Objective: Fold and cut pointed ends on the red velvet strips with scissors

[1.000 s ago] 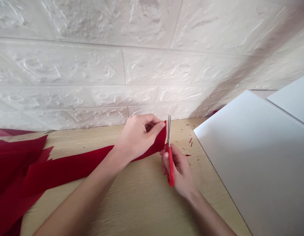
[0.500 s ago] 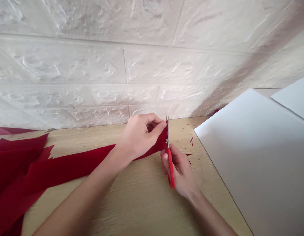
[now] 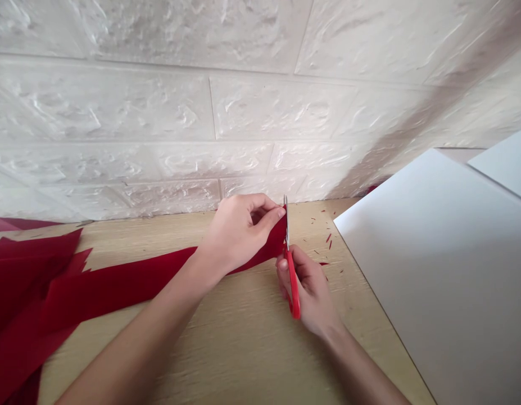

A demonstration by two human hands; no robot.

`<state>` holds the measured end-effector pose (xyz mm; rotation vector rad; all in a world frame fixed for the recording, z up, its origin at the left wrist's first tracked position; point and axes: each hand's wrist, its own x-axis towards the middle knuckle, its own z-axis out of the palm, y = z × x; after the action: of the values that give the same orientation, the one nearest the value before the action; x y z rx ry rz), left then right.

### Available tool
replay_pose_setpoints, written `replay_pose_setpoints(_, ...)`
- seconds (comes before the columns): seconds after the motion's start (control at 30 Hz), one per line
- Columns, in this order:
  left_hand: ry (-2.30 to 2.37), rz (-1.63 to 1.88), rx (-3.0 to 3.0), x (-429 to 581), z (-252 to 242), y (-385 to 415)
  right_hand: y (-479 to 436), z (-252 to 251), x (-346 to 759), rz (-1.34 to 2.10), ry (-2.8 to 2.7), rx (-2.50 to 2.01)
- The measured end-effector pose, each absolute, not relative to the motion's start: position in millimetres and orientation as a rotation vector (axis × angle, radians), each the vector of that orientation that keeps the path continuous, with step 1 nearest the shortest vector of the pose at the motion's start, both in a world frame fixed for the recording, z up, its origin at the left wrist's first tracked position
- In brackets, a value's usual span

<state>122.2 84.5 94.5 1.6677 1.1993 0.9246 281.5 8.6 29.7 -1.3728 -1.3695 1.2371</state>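
A long dark red fabric strip (image 3: 129, 281) stretches from the left across the wooden surface. My left hand (image 3: 243, 230) pinches it close to its right end, thumb and fingers closed on the upper edge. In my right hand (image 3: 304, 284) is a pair of red-handled scissors (image 3: 293, 287), blades pointing away from me toward the wall. The blades lie along the end of the strip, just right of my left fingertips. Part of the strip is hidden under my left hand and wrist.
More red fabric (image 3: 24, 304) is heaped at the left. Small red snippets (image 3: 329, 239) are scattered right of the scissors. A white panel (image 3: 445, 253) stands at the right edge of the wooden surface (image 3: 226, 349). Behind is a white brick-patterned wall (image 3: 260, 112).
The scissors and my right hand have shifted very slightly upward and left at the strip's end. My left hand keeps its pinch in nearly the same place.
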Motion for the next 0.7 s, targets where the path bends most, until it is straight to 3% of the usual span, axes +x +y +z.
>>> replay_pose_setpoints(0.7,1.197,0.924,1.663,121.1,94.7,86.5,10.1,29.6,281.9,1.201,-1.435,-1.318)
